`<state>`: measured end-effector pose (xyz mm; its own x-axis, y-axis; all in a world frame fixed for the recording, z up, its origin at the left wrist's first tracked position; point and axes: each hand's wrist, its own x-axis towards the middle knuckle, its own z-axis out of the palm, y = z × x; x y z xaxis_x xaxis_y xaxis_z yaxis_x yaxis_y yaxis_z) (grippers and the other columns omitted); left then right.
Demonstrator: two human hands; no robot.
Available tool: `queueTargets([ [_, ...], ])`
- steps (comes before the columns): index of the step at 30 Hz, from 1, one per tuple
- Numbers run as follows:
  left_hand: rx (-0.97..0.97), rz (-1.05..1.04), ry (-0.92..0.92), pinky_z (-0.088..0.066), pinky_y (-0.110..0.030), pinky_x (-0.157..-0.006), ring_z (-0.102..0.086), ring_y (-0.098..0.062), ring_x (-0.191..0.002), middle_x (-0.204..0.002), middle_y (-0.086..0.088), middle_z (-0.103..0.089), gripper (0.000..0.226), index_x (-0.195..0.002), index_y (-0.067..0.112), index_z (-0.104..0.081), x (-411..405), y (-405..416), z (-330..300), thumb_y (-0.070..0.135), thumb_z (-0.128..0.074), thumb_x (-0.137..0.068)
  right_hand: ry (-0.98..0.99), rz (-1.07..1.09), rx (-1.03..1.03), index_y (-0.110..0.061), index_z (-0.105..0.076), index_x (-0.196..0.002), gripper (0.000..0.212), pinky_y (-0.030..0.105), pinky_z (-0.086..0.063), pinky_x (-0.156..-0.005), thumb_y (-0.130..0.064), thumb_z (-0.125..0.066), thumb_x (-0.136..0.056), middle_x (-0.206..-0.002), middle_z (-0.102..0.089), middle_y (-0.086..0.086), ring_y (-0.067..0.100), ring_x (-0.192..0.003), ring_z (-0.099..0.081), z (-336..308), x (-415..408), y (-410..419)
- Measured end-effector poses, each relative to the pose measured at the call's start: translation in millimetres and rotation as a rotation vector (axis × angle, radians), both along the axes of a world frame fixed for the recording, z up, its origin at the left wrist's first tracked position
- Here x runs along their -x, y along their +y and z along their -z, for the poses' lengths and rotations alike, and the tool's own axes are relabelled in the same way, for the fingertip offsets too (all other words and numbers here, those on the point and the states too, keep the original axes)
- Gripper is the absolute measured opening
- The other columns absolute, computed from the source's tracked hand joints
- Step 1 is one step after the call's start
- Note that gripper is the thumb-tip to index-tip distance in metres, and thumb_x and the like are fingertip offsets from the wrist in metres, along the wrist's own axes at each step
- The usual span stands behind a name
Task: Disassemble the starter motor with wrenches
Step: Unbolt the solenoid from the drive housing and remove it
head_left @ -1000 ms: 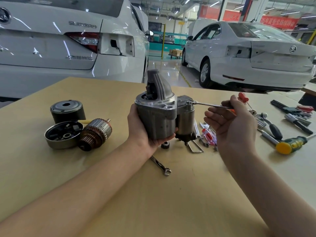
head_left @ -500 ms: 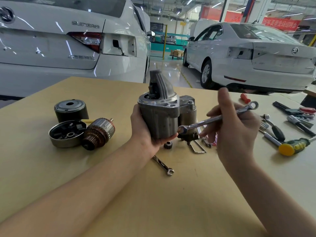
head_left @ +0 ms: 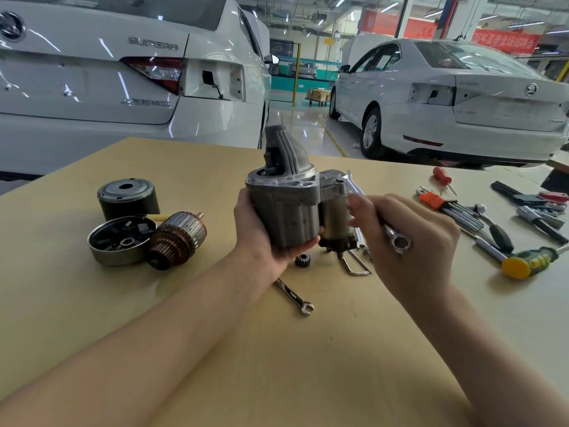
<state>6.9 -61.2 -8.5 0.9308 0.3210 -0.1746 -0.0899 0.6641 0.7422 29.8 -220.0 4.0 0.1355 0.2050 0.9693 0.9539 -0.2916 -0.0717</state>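
The left hand (head_left: 261, 229) supports the starter motor housing (head_left: 286, 211) above the counter (head_left: 277, 365), palm under the body and fingers curled round its lower edge; the nose cone points upward and away from the person. The solenoid (head_left: 334, 208) sits on the housing's right side, with its terminal end facing down. The right hand (head_left: 409, 241) holds a combination wrench (head_left: 397, 240) in a closed grip: the ring end projects toward the camera below the knuckles, and the open end (head_left: 351, 181) rises beside the top of the solenoid. The fingertips there are blurred, so contact between the open end and a fastener cannot be confirmed. On the counter directly below the motor lie a small pinion gear (head_left: 303, 260), a bent wire clip (head_left: 357, 263) and a second wrench (head_left: 294, 297), partly covered by the left wrist. To the left stand the dark field frame (head_left: 127, 198), an end cap with brush holder (head_left: 118, 241) and the armature (head_left: 178, 238), the armature touching the end cap. To the right are a hex key set in an orange holder (head_left: 449, 208), a red-handled screwdriver (head_left: 441, 177), a black-handled ratchet (head_left: 495, 229) and a green-and-yellow screwdriver (head_left: 529, 261). Two white cars (head_left: 462, 97) are parked beyond the counter.
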Motion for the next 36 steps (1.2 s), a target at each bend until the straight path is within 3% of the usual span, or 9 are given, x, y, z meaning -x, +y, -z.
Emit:
queueTargets([
  [4, 0.01, -0.011, -0.004, -0.054, -0.033, -0.045, -0.07, -0.031, -0.053, -0.068, -0.013, -0.073, 0.055, -0.086, 0.013, -0.072, -1.1, 0.1, 0.7, 0.058, -0.04, -0.09, -0.12, 0.098, 0.054, 0.0, -0.073, -0.071, 0.037, 0.023, -0.04, -0.045, -0.023, -0.057, -0.096, -0.051, -0.059, 0.005, 0.018, -0.042, -0.05, 0.7, -1.5, 0.9],
  [9, 0.028, -0.025, -0.043, -0.053, -0.032, -0.042, -0.068, -0.024, -0.047, -0.06, -0.008, -0.071, 0.066, -0.054, 0.018, -0.075, -3.5, -1.3, 3.8, 0.058, -0.038, -0.091, -0.156, 0.128, 0.126, -0.001, -0.072, -0.067, 0.039, 0.032, -0.042, -0.038, -0.025, -0.058, -0.095, -0.05, -0.059, 0.006, 0.024, -0.039, -0.05, 1.2, 2.0, 4.1],
  [14, 0.041, -0.027, -0.042, -0.053, -0.032, -0.042, -0.069, -0.023, -0.049, -0.062, -0.009, -0.072, 0.064, -0.061, 0.017, -0.076, -3.6, -0.5, 4.1, 0.058, -0.038, -0.091, -0.131, 0.147, 0.14, -0.002, -0.07, -0.066, 0.044, 0.032, -0.04, -0.037, -0.028, -0.054, -0.097, -0.05, -0.056, 0.006, 0.023, -0.039, -0.046, 1.7, 4.5, 9.5],
  [18, 0.032, -0.018, -0.047, -0.053, -0.031, -0.044, -0.07, -0.027, -0.052, -0.066, -0.01, -0.073, 0.064, -0.059, 0.017, -0.077, -5.4, -0.4, 4.9, 0.056, -0.038, -0.091, 0.147, 0.034, 0.0, 0.001, -0.064, -0.059, 0.051, 0.029, -0.036, -0.044, -0.029, -0.049, -0.098, -0.049, -0.055, 0.003, 0.022, -0.042, -0.05, -1.0, 6.1, 9.7],
  [20, 0.017, -0.013, -0.045, -0.055, -0.032, -0.046, -0.07, -0.03, -0.055, -0.069, -0.009, -0.074, 0.062, -0.058, 0.021, -0.077, -6.1, 0.6, 5.2, 0.057, -0.039, -0.091, 0.322, -0.076, -0.123, -0.008, -0.062, -0.06, 0.047, 0.023, -0.034, -0.045, -0.033, -0.047, -0.097, -0.047, -0.05, -0.011, 0.013, -0.042, -0.048, -2.6, 6.1, 9.0],
  [24, -0.032, -0.006, -0.047, -0.057, -0.035, -0.053, -0.072, -0.029, -0.063, -0.079, -0.009, -0.076, 0.058, -0.065, 0.024, -0.079, -6.6, 1.0, 6.7, 0.058, -0.039, -0.091, 0.504, -0.204, -0.326, -0.02, -0.059, -0.056, 0.05, 0.015, -0.031, -0.045, -0.04, -0.042, -0.098, -0.045, -0.05, 0.001, 0.004, -0.039, -0.042, -10.2, 1.8, 7.1],
  [28, -0.043, 0.017, -0.082, -0.057, -0.041, -0.071, -0.073, -0.024, -0.07, -0.087, -0.006, -0.076, 0.056, -0.071, 0.026, -0.079, -5.7, 0.3, 5.3, 0.057, -0.038, -0.092, 0.775, -0.302, -0.531, -0.025, -0.054, -0.045, 0.059, 0.015, -0.031, -0.042, -0.041, -0.039, -0.1, -0.041, -0.047, -0.006, 0.009, -0.038, -0.04, -20.9, -10.9, -2.4],
  [33, -0.026, 0.057, -0.1, -0.054, -0.031, -0.047, -0.07, -0.03, -0.06, -0.078, -0.01, -0.074, 0.058, -0.07, 0.017, -0.078, -5.4, 1.0, 2.0, 0.052, -0.037, -0.092, 1.308, -0.577, -0.697, -0.016, -0.047, -0.061, 0.049, 0.02, -0.02, -0.038, -0.043, -0.039, -0.101, -0.041, -0.037, -0.002, 0.01, -0.033, -0.024, -22.2, -30.9, -8.7],
  [36, -0.029, 0.066, -0.101, -0.051, -0.028, -0.043, -0.069, -0.03, -0.056, -0.074, -0.01, -0.073, 0.056, -0.071, 0.014, -0.075, -4.8, 2.0, 1.6, 0.049, -0.037, -0.093, 1.519, -0.746, -0.741, -0.017, -0.04, -0.064, 0.047, 0.017, -0.022, -0.031, -0.044, -0.034, -0.102, -0.039, -0.035, -0.005, 0.005, -0.027, -0.023, -18.9, -38.5, -7.1],
])
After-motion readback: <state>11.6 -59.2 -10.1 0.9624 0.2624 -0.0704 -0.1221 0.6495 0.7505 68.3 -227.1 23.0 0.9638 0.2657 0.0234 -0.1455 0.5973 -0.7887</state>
